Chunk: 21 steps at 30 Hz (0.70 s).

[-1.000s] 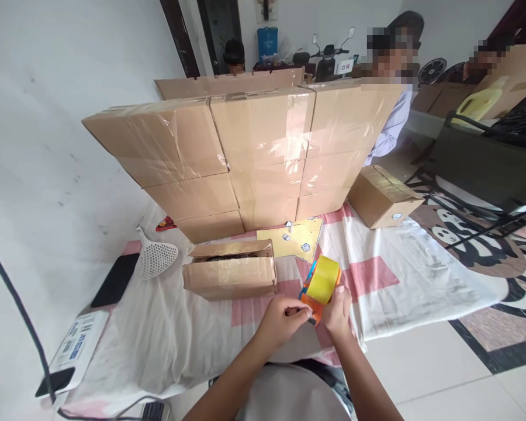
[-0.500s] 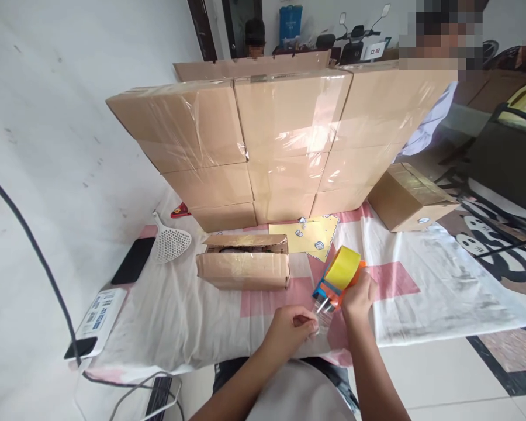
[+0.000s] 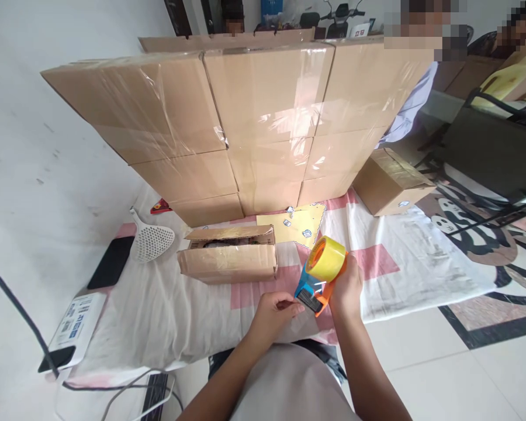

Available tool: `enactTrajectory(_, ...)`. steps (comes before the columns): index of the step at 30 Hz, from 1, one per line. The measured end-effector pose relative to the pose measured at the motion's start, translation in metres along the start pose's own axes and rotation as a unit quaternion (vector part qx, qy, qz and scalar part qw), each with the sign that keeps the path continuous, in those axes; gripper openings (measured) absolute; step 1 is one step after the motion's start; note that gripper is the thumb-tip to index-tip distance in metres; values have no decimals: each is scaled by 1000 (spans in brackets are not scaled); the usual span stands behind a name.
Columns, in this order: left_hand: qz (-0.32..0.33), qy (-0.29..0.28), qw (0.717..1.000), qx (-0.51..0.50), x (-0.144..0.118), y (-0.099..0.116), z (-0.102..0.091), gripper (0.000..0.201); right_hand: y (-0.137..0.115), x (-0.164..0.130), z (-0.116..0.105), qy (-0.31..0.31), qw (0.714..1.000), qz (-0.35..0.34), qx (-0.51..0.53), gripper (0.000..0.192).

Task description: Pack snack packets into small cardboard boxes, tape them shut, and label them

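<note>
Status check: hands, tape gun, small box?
Right hand grips tape gun. Left hand pinches at its tape end. Small box lies apart on the cloth, top open, nothing between.

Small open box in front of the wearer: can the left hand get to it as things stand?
Probably yes. The left hand is at the tape dispenser's front edge, and only bare cloth lies between it and the small open box. It would have to let go of the tape end first.
</note>
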State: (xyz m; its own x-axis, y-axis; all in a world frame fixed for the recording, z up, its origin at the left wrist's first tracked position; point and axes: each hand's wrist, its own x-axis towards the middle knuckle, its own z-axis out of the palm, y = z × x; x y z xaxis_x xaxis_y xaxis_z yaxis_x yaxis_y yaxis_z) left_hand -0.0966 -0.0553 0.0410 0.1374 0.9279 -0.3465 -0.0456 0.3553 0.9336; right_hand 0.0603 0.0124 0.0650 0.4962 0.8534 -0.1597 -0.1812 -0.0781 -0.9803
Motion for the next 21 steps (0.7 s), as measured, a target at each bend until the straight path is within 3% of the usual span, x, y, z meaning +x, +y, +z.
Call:
enactTrajectory(7, 82, 5, 995, 50, -13, 7, -3, 20, -3, -6, 2, 33, 987, 117, 109, 26)
enactTrajectory(11, 115, 4, 989, 91, -18, 14, 1, 15, -5, -7, 1, 24, 981, 147, 127, 23)
enactTrajectory(14, 62, -24, 996, 65, -21, 16, 0, 13, -9, -9, 0, 30, 986, 112, 117, 25)
enactTrajectory(17, 12, -37, 998, 48, -22, 15, -2, 13, -16, -10, 0, 91, 993, 51, 56, 28)
enactTrajectory(21, 7, -18, 999, 49, -22, 10, -4, 14, -23, -12, 1, 116, 993, 10, 23, 30)
